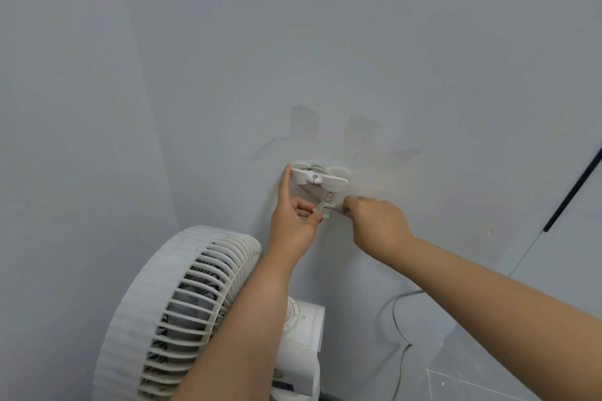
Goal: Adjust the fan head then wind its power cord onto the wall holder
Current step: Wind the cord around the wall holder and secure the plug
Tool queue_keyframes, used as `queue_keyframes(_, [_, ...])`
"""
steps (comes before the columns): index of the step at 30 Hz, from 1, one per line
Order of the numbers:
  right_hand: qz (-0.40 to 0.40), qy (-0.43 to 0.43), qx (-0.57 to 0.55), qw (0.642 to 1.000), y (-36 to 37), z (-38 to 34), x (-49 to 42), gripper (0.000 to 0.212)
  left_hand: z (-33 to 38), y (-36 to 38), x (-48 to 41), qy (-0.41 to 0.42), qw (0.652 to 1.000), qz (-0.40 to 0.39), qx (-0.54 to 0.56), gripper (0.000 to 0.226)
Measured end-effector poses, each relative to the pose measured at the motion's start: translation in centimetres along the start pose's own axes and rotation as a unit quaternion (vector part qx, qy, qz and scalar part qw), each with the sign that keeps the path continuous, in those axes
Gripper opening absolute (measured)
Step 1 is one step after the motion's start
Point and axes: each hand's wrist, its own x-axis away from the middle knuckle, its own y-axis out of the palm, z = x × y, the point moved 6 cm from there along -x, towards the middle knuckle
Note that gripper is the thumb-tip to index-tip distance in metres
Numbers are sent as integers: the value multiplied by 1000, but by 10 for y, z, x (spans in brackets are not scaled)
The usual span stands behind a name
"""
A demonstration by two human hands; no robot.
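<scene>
1. Two bare hands meet at the pale grey wall (325, 42), and we go through the scene from the left.
2. At the near left stands the white round fan head with its slatted plastic grille (182, 312). It is tilted up and faces left. Its white boxy body (304, 325) sits just right of it, partly behind our left forearm.
3. Our left hand (293, 221) reaches up over the fan. Its index finger (285, 182) is straight and touches the left end of the holder, while the thumb and curled fingers pinch the plug.
4. Fixed to the wall is the white plastic winged cord holder (321, 176). Grey turns of cord show behind its front plate.
5. Just below the holder hangs the pale grey plug end (326, 205), tilted, with a short length running up to the holder.
6. Our right hand (374, 225) is just right of the plug, knuckles up and fingers curled under. We cannot tell whether it grips anything.
7. Lower right, the thin grey power cord (395, 312) loops along the wall, well apart from the holder.
8. At the far right runs a slanted dark strip (573, 189).
</scene>
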Motion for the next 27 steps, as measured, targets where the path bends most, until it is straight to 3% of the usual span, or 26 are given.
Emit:
queue_keyframes(2, [-12,21,46,999,-9,4,3,12,-2,-1,0,-4,1000,6,-8,93])
queue_keyframes(5, [-2,38,78,996,-23,9,6,30,-5,-3,2,-15,1000,13,-21,90])
queue_keyframes(7, [21,46,85,995,-42,9,8,16,-6,-5,3,-25,999,20,-24,88])
queue_keyframes(13, [180,25,85,980,-90,17,0,11,-4,-8,7,-26,996,53,-66,81])
queue_keyframes(15, [177,25,119,977,-103,18,-5,2,-2,-8,8,-15,995,64,-75,79])
queue_keyframes(17, [148,36,124,981,-112,22,-11,20,0,-8,10,-10,994,75,-77,79])
queue_keyframes(20, [132,75,52,987,-129,28,-17,35,6,-8,14,-10,993,84,-87,77])
queue_keyframes(23, [112,124,-153,974,-131,42,-24,47,17,-12,17,-6,987,101,-126,72])
queue_keyframes(27, [40,106,-287,951,-135,42,-30,30,50,-10,17,74,964,124,-222,48])
